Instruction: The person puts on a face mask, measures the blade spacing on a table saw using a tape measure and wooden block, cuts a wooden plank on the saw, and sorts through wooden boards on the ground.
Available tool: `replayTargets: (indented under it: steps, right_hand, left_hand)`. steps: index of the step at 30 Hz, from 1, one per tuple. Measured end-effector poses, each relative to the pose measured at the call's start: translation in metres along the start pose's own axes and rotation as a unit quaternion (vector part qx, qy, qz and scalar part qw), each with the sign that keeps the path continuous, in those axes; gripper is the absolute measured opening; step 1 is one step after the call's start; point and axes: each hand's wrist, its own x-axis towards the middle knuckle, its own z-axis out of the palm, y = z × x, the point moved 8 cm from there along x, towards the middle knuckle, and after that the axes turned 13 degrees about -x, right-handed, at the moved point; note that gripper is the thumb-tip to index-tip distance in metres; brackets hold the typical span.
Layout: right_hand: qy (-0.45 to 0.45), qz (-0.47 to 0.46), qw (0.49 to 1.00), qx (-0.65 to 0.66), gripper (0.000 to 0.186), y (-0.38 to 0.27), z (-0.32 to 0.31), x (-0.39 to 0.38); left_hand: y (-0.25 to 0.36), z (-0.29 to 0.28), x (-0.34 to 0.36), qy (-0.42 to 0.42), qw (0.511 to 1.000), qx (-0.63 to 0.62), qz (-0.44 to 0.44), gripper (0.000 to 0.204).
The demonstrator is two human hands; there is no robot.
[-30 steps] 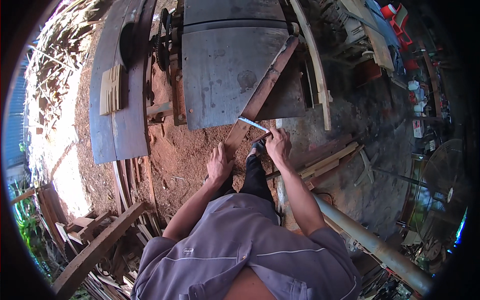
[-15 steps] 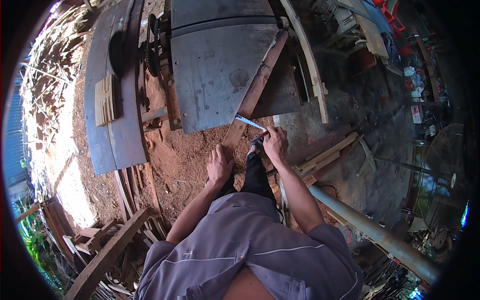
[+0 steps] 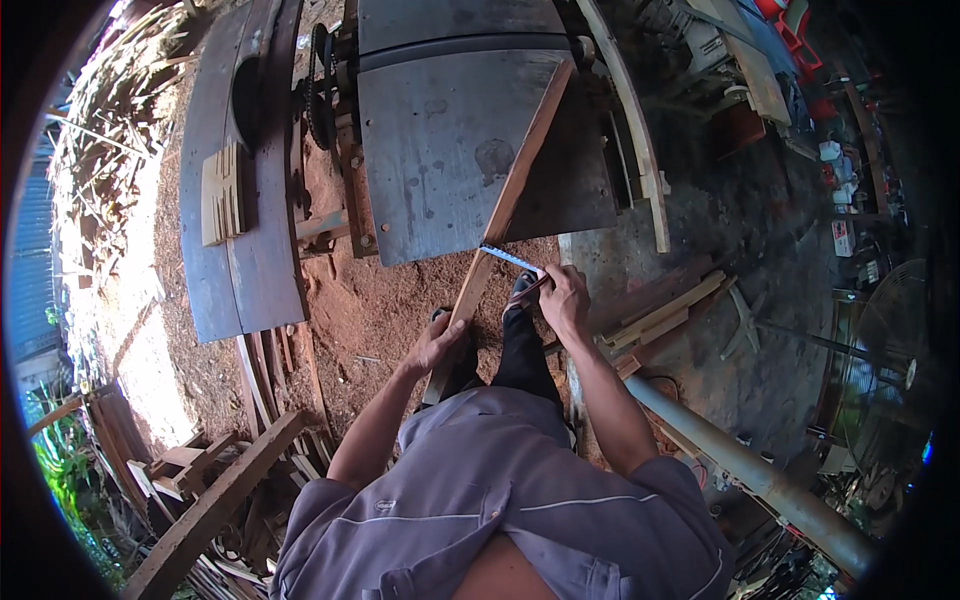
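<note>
A long, narrow wooden board (image 3: 523, 160) slants across the grey metal table of a machine (image 3: 430, 150), and its near end overhangs the table edge towards me. My left hand (image 3: 437, 348) is wrapped round that near part. My right hand (image 3: 565, 300) is closed on a narrow white ruler-like strip (image 3: 510, 259) with marks along it; the strip's far tip meets the board just off the table edge. A thin dark-red piece (image 3: 530, 290) also sticks out by the right fingers; whether it belongs to the strip I cannot tell.
Left of the machine is a plank bench (image 3: 215, 290) with a slotted wooden block (image 3: 222, 195) and a dark blade-like disc (image 3: 243, 105). Sawdust (image 3: 340, 330) covers the ground. A thick pipe (image 3: 740, 465), a standing fan (image 3: 890, 340) and loose timber (image 3: 665, 310) lie or stand at the right.
The board has been turned onto another face and looks narrower. My left hand has shifted its grip along with it. The strip has stayed against the board; the whole view has shifted slightly.
</note>
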Motion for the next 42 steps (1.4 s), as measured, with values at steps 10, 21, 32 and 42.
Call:
replayTargets:
  steps: [10,21,32,42]
  right_hand:
    - [0.026,0.007,0.998,-0.049,0.013,0.003,-0.007,0.000]
    - [0.038,-0.008,0.998,-0.050,0.009,0.005,-0.001,0.002]
    - [-0.180,0.359,0.676,0.618,0.046,0.067,0.004,0.001]
    - [0.130,0.272,0.786,0.540,0.057,0.298,-0.162,0.230]
  left_hand:
    - [-0.019,-0.001,0.003,0.012,0.998,-0.064,0.004,0.060]
    - [-0.016,0.003,0.002,0.011,0.996,-0.086,0.006,0.046]
    - [-0.002,0.008,-0.003,0.096,0.991,0.088,0.038,0.071]
    - [0.025,0.028,0.004,0.254,0.914,0.292,0.119,0.074]
